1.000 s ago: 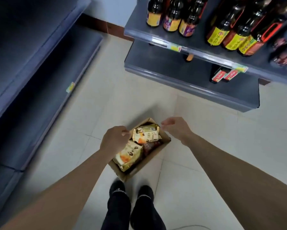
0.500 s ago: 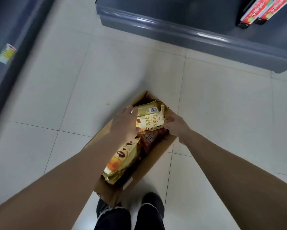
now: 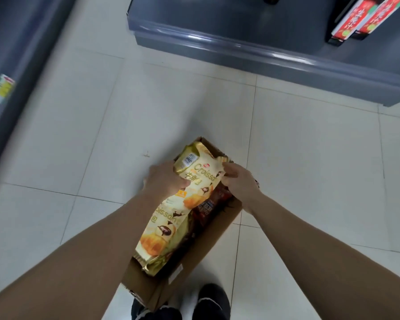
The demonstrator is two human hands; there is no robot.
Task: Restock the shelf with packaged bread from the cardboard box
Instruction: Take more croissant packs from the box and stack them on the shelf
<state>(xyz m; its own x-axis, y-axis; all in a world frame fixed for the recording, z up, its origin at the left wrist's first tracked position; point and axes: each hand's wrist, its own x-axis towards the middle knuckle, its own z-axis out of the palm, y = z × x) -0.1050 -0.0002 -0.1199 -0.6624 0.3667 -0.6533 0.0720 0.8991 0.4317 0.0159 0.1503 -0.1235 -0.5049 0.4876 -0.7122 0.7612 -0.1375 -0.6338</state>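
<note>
An open cardboard box lies on the tiled floor in front of my feet. It holds yellow croissant bread packs and a dark red pack. My left hand grips the left edge of the top croissant pack, tilted up at the box's far end. My right hand pinches the same pack's right edge. A second yellow croissant pack lies lengthwise below it in the box.
A dark grey low shelf runs across the top right, with red packets at its right end. Another grey shelf with a price label runs along the left. My dark shoes stand at the box's near end.
Both hands came down from above the box and closed on the top croissant pack, which is now raised slightly at the far end. The camera tilted down toward the floor.
</note>
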